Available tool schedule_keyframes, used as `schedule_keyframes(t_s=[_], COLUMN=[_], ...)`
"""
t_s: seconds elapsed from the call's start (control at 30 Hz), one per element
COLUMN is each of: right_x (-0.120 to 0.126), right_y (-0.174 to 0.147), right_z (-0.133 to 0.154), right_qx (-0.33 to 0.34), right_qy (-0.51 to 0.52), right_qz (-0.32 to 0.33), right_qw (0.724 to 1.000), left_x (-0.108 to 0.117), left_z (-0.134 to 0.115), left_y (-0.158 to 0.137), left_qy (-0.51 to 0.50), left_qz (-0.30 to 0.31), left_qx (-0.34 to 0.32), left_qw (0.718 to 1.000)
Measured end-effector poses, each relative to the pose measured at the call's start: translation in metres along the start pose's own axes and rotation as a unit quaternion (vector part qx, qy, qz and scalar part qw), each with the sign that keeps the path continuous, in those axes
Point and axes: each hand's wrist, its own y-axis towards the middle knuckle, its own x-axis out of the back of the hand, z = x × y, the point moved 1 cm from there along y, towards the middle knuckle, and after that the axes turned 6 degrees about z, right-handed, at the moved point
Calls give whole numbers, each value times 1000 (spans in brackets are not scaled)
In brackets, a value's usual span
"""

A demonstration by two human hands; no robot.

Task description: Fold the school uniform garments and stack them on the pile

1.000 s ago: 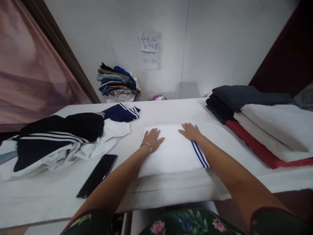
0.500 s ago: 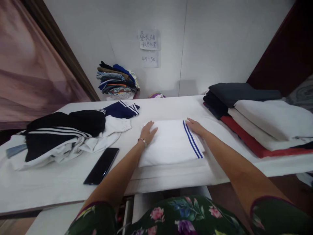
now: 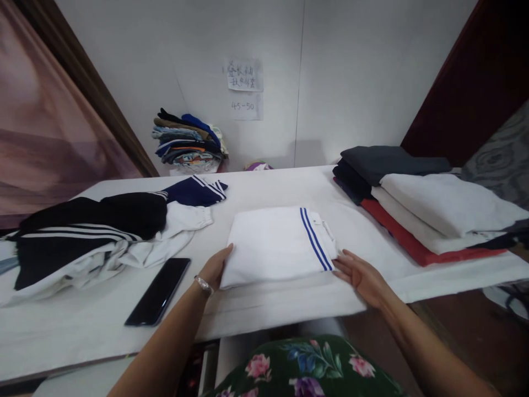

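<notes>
Handling a folded white garment from both sides

The white garment [image 3: 264, 248] lay folded on the near middle of the table [image 3: 285, 187], blue stripes [image 3: 314, 240] towards its right end. The left hand [image 3: 215, 267] met its left edge; whether it pinched the cloth could not be told. The right hand [image 3: 361, 275], fingers loosely spread, was at the near right corner. The step looked like squaring the edges; the next move seemed to call for even support from both sides.

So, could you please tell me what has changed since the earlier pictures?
The left hand and right hand have left the top of the folded white cloth, coming back toward the person, to its left edge and near right corner. The phone and black clothes stayed put.
</notes>
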Motion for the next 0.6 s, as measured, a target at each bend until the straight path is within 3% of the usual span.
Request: schedule_keyframes(t_s=[0.1, 0.27, 0.47, 0.6], right_x=[-7, -16, -52, -82], right_y=[-14, -32, -42, -20], right_z=[-7, -13, -38, -51], right_qx=[-25, -73, -178, -142], right_qy=[37, 67, 103, 198], right_qz=[8, 23, 146, 192], right_qw=[999, 995, 968, 950], left_x=[-9, -14, -32, -41], left_z=[-3, -15, -43, -51], left_y=[-8, -10, -19, -24], left_qy=[-88, -130, -141, -146], left_qz=[45, 49, 19, 3], left_qx=[65, 72, 53, 54], left_qw=[993, 988, 988, 988])
